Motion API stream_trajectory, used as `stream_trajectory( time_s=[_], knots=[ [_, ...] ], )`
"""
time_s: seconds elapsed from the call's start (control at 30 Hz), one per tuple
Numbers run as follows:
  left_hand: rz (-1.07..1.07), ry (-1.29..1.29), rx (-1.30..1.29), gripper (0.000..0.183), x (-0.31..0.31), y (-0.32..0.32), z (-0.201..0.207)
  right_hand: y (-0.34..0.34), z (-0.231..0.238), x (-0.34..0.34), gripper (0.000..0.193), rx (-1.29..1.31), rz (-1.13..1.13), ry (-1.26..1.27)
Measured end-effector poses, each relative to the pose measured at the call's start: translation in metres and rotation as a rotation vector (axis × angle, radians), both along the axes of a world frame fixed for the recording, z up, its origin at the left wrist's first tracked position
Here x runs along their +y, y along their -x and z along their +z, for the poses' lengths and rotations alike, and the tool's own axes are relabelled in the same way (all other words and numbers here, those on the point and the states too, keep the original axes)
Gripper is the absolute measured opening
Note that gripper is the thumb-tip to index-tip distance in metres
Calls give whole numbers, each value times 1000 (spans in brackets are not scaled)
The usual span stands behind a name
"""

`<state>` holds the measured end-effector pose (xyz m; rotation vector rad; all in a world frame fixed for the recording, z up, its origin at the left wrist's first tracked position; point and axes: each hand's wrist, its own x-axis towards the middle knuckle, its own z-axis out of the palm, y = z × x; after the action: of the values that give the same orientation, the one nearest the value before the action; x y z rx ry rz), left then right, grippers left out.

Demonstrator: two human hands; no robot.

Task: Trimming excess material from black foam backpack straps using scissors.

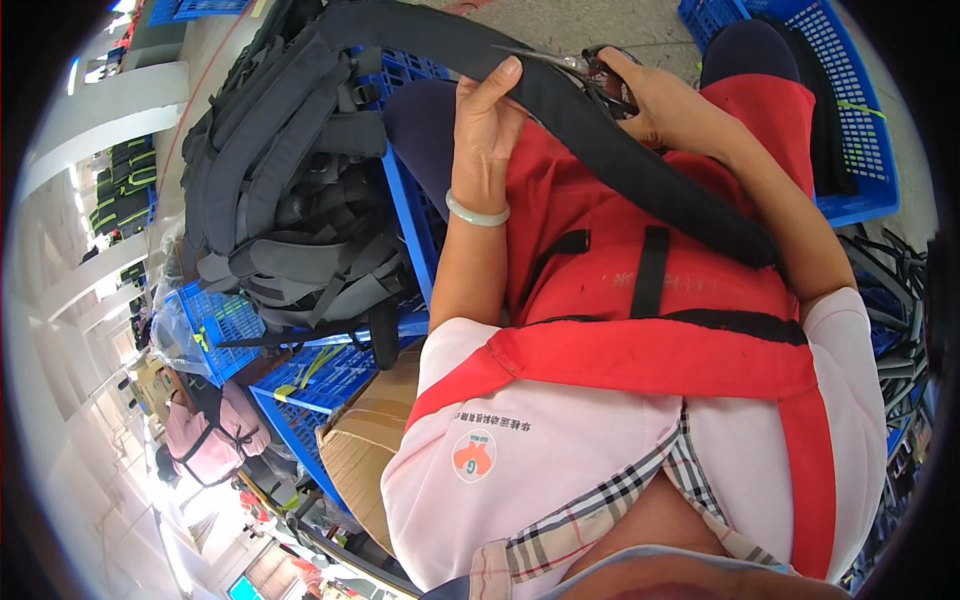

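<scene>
A long black padded strap [600,140] runs from the pile of straps [290,200] on my left, across my lap, to my right forearm. My left hand [488,108] grips its edge, thumb on top and fingers underneath. In my right hand [668,108] is a pair of scissors [570,64] with dark handles. Their metal blades point left and lie over the strap, close to my left thumb. Whether the blades touch the fabric, I cannot tell. My right fingers are partly hidden behind the handles.
The strap pile rests on blue plastic crates [408,220] at my left. Another blue crate [870,150] with dark pieces stands at the far right. Grey-black strips [900,300] lie beside my right arm. A cardboard box [370,430] sits by my left side. A red apron [600,270] covers my lap.
</scene>
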<state>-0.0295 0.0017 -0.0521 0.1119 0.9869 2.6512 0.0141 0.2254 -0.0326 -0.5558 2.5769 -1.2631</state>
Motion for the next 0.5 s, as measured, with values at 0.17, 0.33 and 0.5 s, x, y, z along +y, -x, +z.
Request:
stream_trajectory(
  time_s=[0.17, 0.33, 0.5],
  knots=[
    [-14, -1, -19, 19, -3, -2, -2, 1, -13, 0, 41, 30, 2, -12],
    [3, 9, -36, 14, -2, -1, -7, 1, -8, -2, 33, 18, -18, 25],
    [-14, -2, -41, 14, -1, -1, -8, 1, -15, -2, 33, 58, -43, 12]
  ],
)
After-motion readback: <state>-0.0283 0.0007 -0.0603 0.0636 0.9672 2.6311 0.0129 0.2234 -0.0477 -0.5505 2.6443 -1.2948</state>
